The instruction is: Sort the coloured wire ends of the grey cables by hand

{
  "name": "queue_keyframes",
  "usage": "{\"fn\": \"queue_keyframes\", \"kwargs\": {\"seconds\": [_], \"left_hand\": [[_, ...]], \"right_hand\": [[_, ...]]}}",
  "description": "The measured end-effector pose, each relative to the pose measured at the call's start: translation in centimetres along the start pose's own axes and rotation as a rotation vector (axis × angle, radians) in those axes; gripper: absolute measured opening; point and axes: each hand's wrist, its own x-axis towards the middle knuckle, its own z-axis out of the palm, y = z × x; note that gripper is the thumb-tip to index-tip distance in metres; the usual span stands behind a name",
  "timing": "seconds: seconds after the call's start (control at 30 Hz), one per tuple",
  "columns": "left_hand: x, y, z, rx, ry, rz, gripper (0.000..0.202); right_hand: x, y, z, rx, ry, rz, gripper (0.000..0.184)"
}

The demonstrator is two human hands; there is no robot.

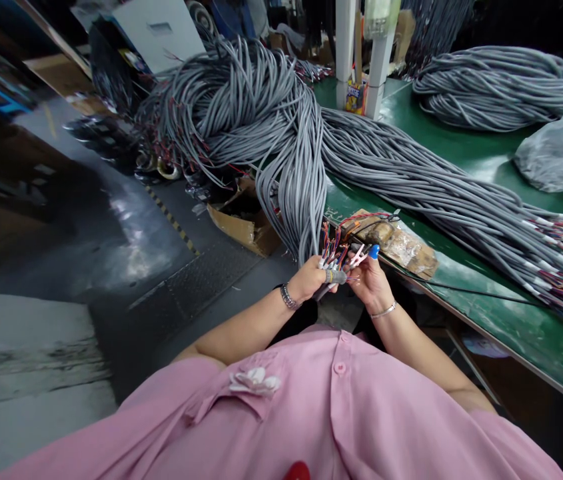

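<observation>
My left hand (310, 279) is closed round a bunch of grey cable ends (334, 276) in front of my body. Coloured wires (331, 243), stripped out of the grey jackets, stick up from that bunch. Close beside it, my right hand (372, 285) has its fingers bent in at thin wire ends, with a blue cover (374, 251) on one fingertip. A small pale pinkish piece (358, 257) shows by these fingers; its kind is unclear. The held cables run up into a big looped heap of grey cables (241, 100) on the table.
More grey cables (426, 173) lie along the green table (501, 333), with a coil (496, 87) and a plastic bag (561, 147) behind. A taped cardboard piece (406, 250) lies near the edge. An open carton (246, 223) stands below at left. White posts (345, 53) rise at the back.
</observation>
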Motion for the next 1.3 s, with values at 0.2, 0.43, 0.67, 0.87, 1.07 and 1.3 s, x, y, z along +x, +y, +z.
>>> {"fn": "queue_keyframes", "kwargs": {"seconds": [0.2,0.43,0.67,0.87,1.07,1.3], "left_hand": [[0.0,0.1,0.0,-0.003,0.006,-0.004,0.026],[0.2,-0.2,-0.1,0.021,0.041,-0.017,0.026],[0.3,-0.4,-0.1,0.03,0.043,-0.024,0.025],[0.0,-0.5,-0.2,0.05,0.018,0.031,0.029],[-1.3,-1.0,-1.0,0.174,0.003,0.131,0.036],[-1.7,-2.0,-1.1,0.25,0.014,0.198,0.035]], "right_hand": [[0.0,0.0,0.0,0.031,0.025,0.003,0.032],[-0.1,0.0,0.3,0.023,0.005,-0.013,0.03],[-0.1,0.0,0.2,0.001,-0.015,-0.018,0.036],[-0.7,0.0,0.4,0.0,-0.139,0.022,0.047],[-1.9,-0.5,-0.7,-0.103,-0.235,0.079,0.053],[-4.2,-0.7,-2.4,-0.494,-0.292,0.052,0.03]]}}
